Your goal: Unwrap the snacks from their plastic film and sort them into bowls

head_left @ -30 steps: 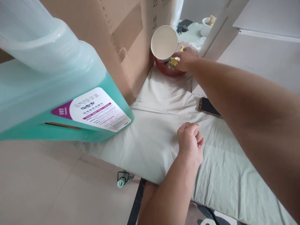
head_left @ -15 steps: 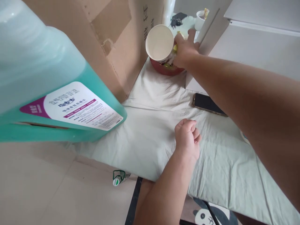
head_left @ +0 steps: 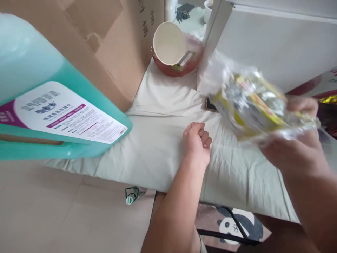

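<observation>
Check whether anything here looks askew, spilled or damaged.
The cardboard box looks damaged: a ragged, torn-looking patch at the lower end of its brown tape. The cloth is rumpled. No spill shows. The packet in the right hand is blurred, so I can't judge its condition.

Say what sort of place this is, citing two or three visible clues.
Probably a room in a home, though that is a guess: a wrinkled pale cloth, a panda picture below it, and a large green jug at left.
</observation>
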`<action>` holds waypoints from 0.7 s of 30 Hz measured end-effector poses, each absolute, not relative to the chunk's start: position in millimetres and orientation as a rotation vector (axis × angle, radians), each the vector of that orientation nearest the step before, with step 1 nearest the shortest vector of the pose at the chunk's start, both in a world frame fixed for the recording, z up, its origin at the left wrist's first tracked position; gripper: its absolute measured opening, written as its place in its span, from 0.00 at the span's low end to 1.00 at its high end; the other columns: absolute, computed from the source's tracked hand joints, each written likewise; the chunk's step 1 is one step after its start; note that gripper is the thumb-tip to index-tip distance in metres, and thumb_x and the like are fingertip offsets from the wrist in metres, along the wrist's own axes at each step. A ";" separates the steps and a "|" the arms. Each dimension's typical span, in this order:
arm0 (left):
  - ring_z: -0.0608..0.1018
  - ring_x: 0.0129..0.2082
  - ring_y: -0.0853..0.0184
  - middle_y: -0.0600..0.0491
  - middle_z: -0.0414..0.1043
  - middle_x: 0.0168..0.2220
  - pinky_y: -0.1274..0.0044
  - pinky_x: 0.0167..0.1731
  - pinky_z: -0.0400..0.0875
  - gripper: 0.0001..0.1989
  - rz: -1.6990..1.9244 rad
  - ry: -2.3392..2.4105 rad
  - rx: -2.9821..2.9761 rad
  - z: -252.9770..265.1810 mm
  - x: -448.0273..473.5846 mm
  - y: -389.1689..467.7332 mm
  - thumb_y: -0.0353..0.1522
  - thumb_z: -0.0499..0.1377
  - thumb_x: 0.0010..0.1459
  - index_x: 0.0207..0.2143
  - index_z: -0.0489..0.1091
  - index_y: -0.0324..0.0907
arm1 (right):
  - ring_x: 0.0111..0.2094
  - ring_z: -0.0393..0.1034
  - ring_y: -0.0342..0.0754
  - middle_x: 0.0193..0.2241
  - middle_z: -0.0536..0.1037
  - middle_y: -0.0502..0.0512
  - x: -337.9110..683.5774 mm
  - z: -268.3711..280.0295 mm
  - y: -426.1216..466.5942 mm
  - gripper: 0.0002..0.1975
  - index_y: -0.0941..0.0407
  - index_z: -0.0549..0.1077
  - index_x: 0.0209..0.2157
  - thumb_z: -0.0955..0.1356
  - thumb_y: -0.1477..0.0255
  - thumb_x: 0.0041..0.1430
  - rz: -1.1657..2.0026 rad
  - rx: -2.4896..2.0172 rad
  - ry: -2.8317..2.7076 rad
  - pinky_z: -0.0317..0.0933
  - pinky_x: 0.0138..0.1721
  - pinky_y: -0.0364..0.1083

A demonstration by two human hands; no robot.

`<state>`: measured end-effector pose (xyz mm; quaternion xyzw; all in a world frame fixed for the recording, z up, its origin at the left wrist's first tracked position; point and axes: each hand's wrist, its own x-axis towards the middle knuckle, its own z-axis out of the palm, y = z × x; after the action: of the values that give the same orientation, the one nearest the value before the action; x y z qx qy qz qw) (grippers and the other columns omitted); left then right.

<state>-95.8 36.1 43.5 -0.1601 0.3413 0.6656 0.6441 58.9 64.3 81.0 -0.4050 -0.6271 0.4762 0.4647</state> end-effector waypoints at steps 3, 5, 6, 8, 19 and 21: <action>0.44 0.13 0.79 0.64 0.35 0.17 0.81 0.14 0.36 0.19 1.510 0.848 -0.287 40.2 -86.7 36.2 0.21 0.55 0.49 0.20 0.45 0.43 | 0.41 0.77 0.65 0.33 0.74 0.55 130.4 41.0 29.5 0.29 0.40 0.69 0.35 0.78 0.47 0.31 1.314 -1.257 -1.193 0.70 0.21 0.57; 0.46 0.14 0.79 0.64 0.38 0.17 0.81 0.15 0.39 0.19 1.494 0.901 -0.183 34.4 -74.3 39.0 0.22 0.56 0.50 0.21 0.45 0.43 | 0.38 0.79 0.66 0.34 0.77 0.56 161.9 16.7 17.0 0.27 0.39 0.69 0.36 0.78 0.49 0.34 1.411 -1.308 -1.176 0.67 0.18 0.56; 0.47 0.14 0.79 0.64 0.40 0.18 0.81 0.15 0.42 0.19 1.496 0.926 -0.127 30.6 -66.4 41.2 0.23 0.58 0.51 0.21 0.46 0.43 | 0.38 0.79 0.66 0.35 0.78 0.57 172.8 7.5 13.3 0.26 0.39 0.69 0.37 0.77 0.50 0.37 1.421 -1.283 -1.204 0.67 0.18 0.56; 0.54 0.16 0.79 0.63 0.47 0.19 0.81 0.18 0.50 0.18 1.531 0.985 -0.034 22.4 -48.0 46.3 0.27 0.61 0.52 0.22 0.51 0.43 | 0.41 0.79 0.65 0.38 0.80 0.56 187.1 -4.0 9.9 0.22 0.38 0.68 0.41 0.75 0.51 0.45 1.411 -1.199 -1.275 0.72 0.24 0.58; 0.79 0.48 0.58 0.49 0.80 0.43 0.71 0.48 0.73 0.30 1.088 0.739 0.296 7.1 52.5 19.3 0.46 0.74 0.41 0.44 0.73 0.42 | 0.42 0.76 0.53 0.47 0.73 0.54 204.7 -13.3 7.8 0.22 0.44 0.57 0.50 0.69 0.56 0.60 1.405 -0.973 -1.183 0.74 0.37 0.53; 0.81 0.47 0.57 0.49 0.81 0.42 0.69 0.49 0.74 0.31 1.070 0.766 0.285 3.9 58.3 16.8 0.45 0.74 0.40 0.45 0.73 0.42 | 0.45 0.74 0.54 0.47 0.73 0.55 209.7 -12.2 -0.1 0.20 0.46 0.60 0.51 0.69 0.59 0.61 1.243 -0.962 -1.517 0.72 0.45 0.55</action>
<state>58.3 16.8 3.9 0.1321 0.3546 0.4955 0.7819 209.7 -0.1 -12.2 -0.3911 -0.6165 0.5050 0.4604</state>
